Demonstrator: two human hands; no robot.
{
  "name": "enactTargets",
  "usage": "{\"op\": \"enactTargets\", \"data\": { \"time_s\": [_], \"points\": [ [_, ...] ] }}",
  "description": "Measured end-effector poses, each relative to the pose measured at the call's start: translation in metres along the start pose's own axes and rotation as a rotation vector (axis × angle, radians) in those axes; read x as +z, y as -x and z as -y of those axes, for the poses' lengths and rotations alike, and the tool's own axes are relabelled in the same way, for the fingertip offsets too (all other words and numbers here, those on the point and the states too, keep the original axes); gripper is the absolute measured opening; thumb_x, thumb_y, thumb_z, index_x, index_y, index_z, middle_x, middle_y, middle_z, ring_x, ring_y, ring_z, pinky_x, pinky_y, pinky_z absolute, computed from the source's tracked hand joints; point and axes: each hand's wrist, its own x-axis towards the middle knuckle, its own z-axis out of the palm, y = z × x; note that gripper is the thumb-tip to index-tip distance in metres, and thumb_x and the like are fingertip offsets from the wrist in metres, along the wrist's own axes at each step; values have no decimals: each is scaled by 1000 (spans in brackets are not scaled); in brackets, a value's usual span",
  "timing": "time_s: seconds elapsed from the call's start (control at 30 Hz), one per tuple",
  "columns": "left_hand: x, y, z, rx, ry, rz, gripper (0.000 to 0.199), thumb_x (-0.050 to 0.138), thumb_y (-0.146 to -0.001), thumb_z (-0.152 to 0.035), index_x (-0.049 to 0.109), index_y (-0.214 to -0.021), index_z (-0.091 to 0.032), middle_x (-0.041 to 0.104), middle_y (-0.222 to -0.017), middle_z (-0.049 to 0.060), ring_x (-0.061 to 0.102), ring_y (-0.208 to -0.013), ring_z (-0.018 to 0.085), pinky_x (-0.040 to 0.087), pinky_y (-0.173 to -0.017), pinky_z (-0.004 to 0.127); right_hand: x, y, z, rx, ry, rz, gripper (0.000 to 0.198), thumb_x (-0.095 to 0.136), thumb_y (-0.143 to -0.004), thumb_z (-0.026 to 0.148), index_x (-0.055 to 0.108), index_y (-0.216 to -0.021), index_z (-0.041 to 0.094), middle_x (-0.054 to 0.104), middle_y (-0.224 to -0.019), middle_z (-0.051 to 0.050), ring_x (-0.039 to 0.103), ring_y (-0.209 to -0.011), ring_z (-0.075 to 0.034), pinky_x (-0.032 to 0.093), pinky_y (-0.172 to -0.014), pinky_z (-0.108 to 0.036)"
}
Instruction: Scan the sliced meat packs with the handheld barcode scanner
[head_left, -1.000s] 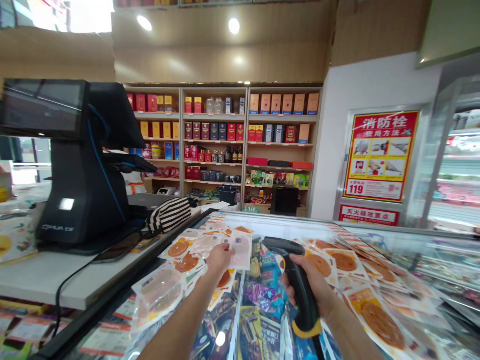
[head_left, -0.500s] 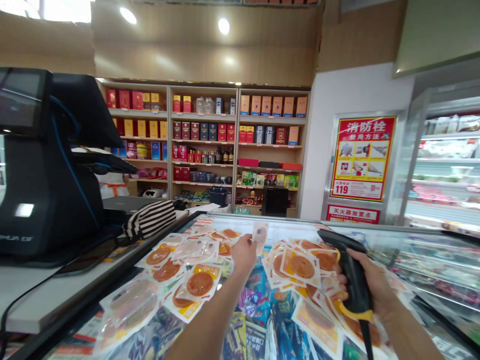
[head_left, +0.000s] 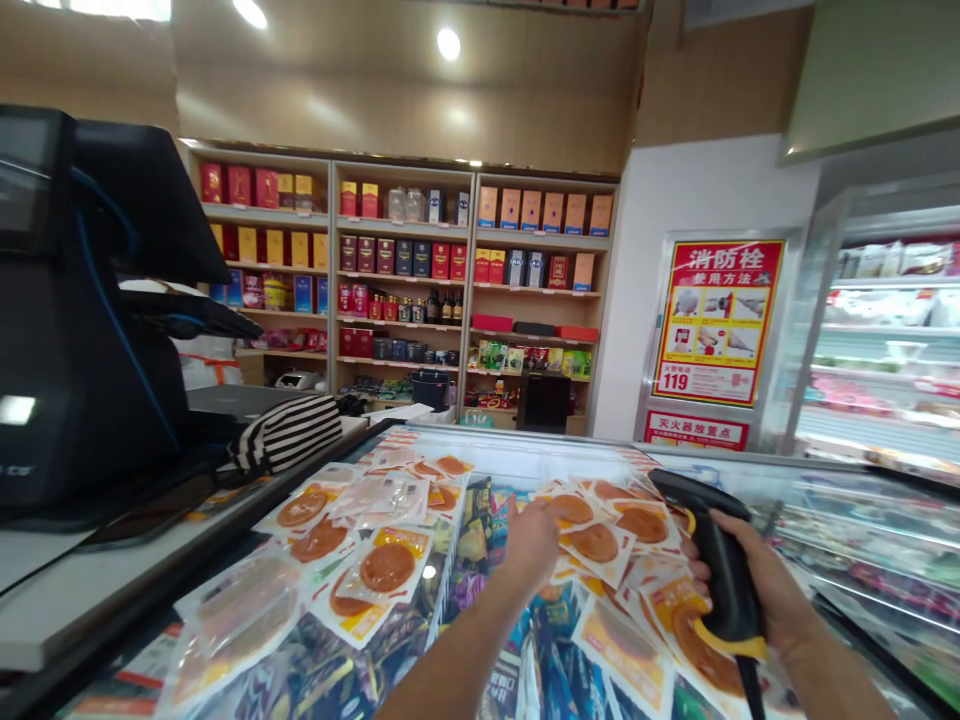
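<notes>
My right hand [head_left: 761,575] is wrapped round the grip of a black and yellow barcode scanner [head_left: 724,560], held above the right-hand pile. My left hand [head_left: 534,540] reaches to the near-left edge of that pile, thumb and fingers apart, fingertips at a flat clear packet [head_left: 596,543] with a round orange-brown slice inside. I see nothing held in it. More such packets lie overlapped in a left-hand pile, among them a packet [head_left: 390,568] on top and a back-side-up packet [head_left: 386,497]. Both piles rest on the glass top of a chest freezer.
Colourful bagged goods [head_left: 540,650] show inside the freezer below. At the left stand a black checkout terminal [head_left: 82,330] and a striped pouch [head_left: 289,432]. Shelves of boxes [head_left: 401,260] line the back wall, with a red fire-hydrant poster [head_left: 716,320] to the right.
My left hand has moved right and down to the right-hand pile. The small white packet it held upright no longer shows in it. The scanner stays in my right hand, and the view has shifted slightly.
</notes>
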Motion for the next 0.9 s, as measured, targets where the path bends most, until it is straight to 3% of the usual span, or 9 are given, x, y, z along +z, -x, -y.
{"op": "enactTargets", "data": {
  "time_s": [0.2,0.37,0.5,0.63,0.8,0.9],
  "points": [
    [-63,25,81,-289,-203,-81,30,39,-69,-16,52,-95,-24,55,-101,4,43,-101,19,11,-93,43,41,-5,-17,114,72,85,29,46,-67,41,52,-59,14,51,-40,0,46,-33,-10,39,-33,-23],
    [-104,53,132,-556,-293,-34,31,46,-64,-28,53,-90,-15,56,-96,14,50,-90,28,34,-75,42,75,-3,-35,119,71,112,25,49,-65,39,50,-58,15,53,-45,1,46,-34,-8,38,-32,-20],
    [-110,68,143,-659,-254,51,38,59,-49,-37,56,-78,-12,61,-83,17,54,-80,33,39,-63,39,90,-2,-48,170,102,96,25,50,-65,39,48,-58,15,53,-45,1,46,-34,-7,38,-32,-18],
    [-103,70,144,-685,-145,25,47,66,-43,-31,54,-85,-13,59,-92,16,51,-89,33,38,-69,38,93,-5,-57,147,139,103,27,50,-65,41,49,-60,15,55,-49,0,47,-35,-7,40,-32,-19],
    [-96,64,157,-761,134,-94,31,52,-70,-27,49,-98,-14,52,-103,9,48,-95,20,36,-79,39,94,-3,-59,132,138,134,26,50,-65,41,49,-62,15,56,-50,0,48,-36,-7,40,-33,-19],
    [-94,61,163,-822,411,-172,27,43,-76,-28,48,-100,-15,50,-104,6,49,-90,17,40,-76,38,95,0,-59,137,130,153,24,48,-66,40,49,-63,16,55,-49,1,48,-35,-8,39,-32,-19]
  ]
}}
